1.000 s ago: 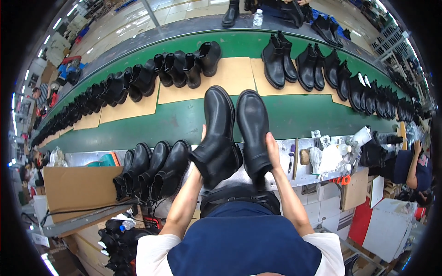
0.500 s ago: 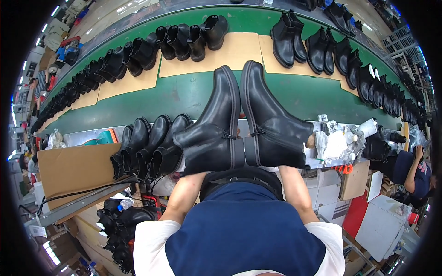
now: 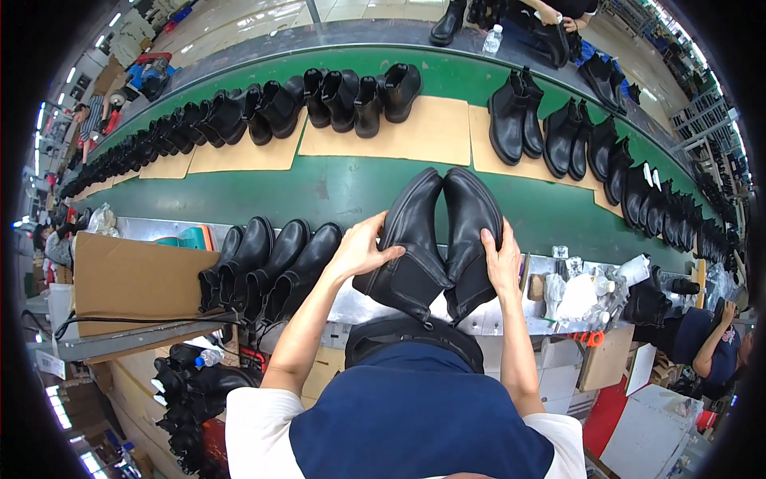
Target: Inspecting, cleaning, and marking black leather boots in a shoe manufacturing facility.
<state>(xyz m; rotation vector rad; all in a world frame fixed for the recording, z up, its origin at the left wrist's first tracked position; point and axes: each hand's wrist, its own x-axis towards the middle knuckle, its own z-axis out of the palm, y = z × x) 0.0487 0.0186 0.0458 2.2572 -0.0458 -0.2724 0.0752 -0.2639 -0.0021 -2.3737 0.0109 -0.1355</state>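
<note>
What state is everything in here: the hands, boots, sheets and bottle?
Left hand: gripping left ankle boot
Right hand: gripping right ankle boot
Left ankle boot: held, toe pointing away
Right ankle boot: held, toe pointing away
Four boots at left: side by side, toes pointing away
Tan sheets: flat, boots standing on them
Clear plastic bottle: upright, capped

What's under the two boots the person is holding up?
Around the two boots, you can see the green belt past the toes and the metal ledge nearer the person. Whatever is straight beneath is covered, so I can't tell.
</note>
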